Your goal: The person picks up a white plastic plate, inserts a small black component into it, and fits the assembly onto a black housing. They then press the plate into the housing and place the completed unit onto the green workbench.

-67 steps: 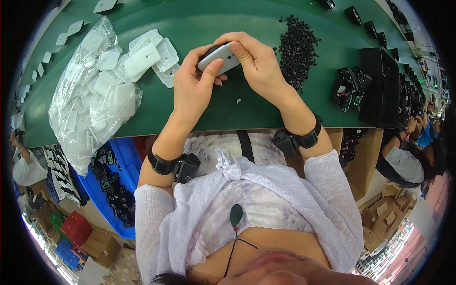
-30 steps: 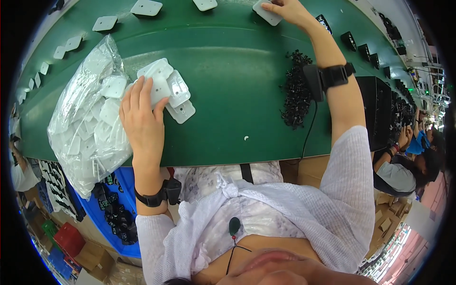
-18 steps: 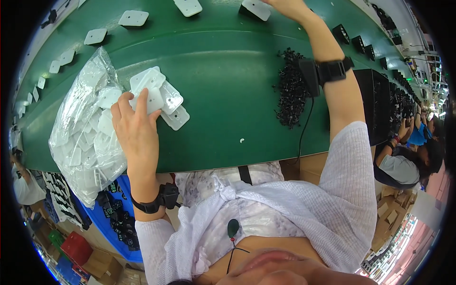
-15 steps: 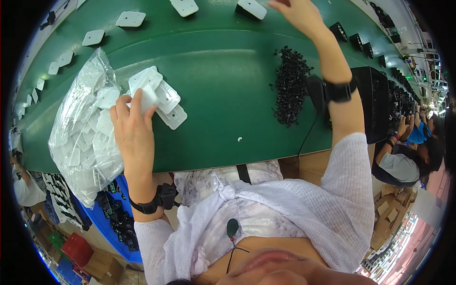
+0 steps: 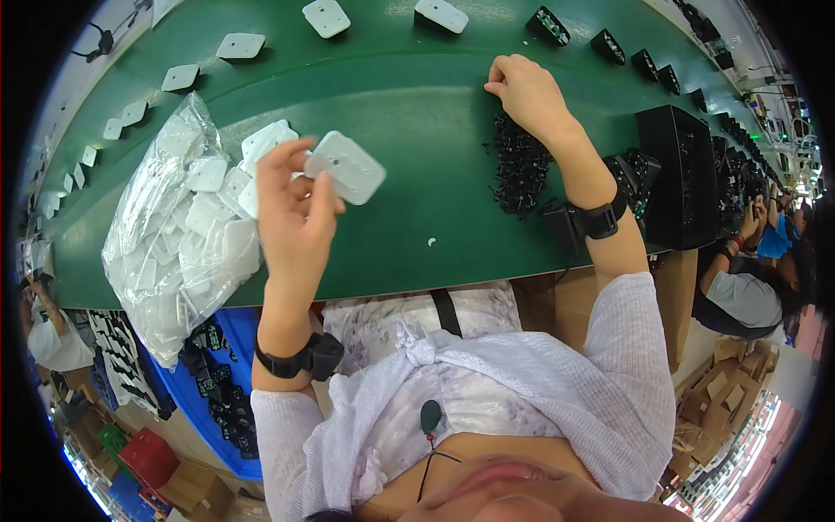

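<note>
My left hand (image 5: 296, 196) pinches a white plastic cover (image 5: 346, 167), a rounded rectangle with small holes, lifted and tilted above the table. More loose white covers (image 5: 265, 139) lie behind that hand, beside a clear plastic bag (image 5: 161, 235) full of the same covers. My right hand (image 5: 529, 94) is over the far end of a heap of small black parts (image 5: 519, 170). Its fingers are bent together, and whatever they hold, if anything, is hidden.
Across the far side of the green table (image 5: 417, 104) runs a line of black cases, some topped by white covers (image 5: 442, 15), others showing circuit boards (image 5: 548, 26). A black bin (image 5: 674, 174) stands at the right, a blue crate (image 5: 230, 348) below left. Other people sit at the right.
My left hand has picked up a white cover and moved right with it. My right hand has come back from the far edge to the black heap. The far line of cases has shifted left.
</note>
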`<state>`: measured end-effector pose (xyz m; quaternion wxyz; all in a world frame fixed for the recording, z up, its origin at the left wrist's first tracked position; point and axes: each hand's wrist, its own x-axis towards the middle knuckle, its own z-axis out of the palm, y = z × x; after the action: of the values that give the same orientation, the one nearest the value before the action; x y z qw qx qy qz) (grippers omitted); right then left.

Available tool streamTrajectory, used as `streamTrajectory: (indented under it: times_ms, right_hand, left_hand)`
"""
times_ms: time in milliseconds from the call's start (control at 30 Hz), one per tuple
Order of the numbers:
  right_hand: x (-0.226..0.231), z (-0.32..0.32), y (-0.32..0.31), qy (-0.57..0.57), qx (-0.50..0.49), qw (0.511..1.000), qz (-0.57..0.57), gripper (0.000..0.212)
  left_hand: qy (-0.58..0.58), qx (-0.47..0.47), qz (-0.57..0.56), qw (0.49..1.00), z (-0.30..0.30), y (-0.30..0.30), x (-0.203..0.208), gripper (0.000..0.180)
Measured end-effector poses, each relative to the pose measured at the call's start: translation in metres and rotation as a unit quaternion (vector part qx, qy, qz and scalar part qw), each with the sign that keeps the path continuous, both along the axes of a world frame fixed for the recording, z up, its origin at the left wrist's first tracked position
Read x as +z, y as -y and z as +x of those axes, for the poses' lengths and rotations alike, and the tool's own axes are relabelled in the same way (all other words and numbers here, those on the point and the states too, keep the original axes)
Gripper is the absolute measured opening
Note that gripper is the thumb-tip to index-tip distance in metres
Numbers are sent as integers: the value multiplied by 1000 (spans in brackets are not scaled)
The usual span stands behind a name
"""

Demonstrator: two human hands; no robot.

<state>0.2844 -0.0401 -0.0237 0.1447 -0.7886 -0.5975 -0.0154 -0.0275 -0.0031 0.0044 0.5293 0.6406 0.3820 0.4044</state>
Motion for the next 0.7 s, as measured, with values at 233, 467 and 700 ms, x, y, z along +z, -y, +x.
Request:
streamTrajectory:
  times_ms: [233, 467, 700]
  right_hand:
    - [6, -17, 2, 21, 66, 989, 129, 9]
    - [36, -95, 46, -513, 85, 840, 156, 12]
    - [31, -108, 34, -551, 106, 803, 202, 6]
  left_hand:
    - [70, -110, -36, 991, 26, -1, -19, 22]
    - [73, -114, -42, 990, 37, 9, -28, 19]
    - [27, -85, 76, 993, 55, 5, -4, 16]
